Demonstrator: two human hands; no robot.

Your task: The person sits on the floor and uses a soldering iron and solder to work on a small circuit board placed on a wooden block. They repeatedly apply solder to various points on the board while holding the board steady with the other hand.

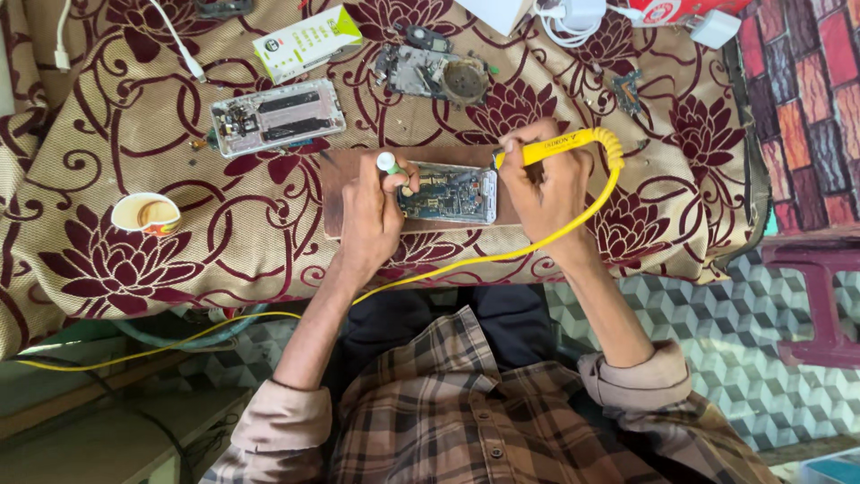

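Opened phone (445, 193) on board, between both hands' fingers (394, 184).

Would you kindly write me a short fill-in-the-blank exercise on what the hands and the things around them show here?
1. The right hand holds a soldering iron whose handle and cord are ____.
2. The left hand rests on the opened ____, pinching a small green-tipped tool.
3. That device lies on a ____ board.
4. The cloth has a dark red ____ pattern.

Missing words: yellow; phone; wooden; flower
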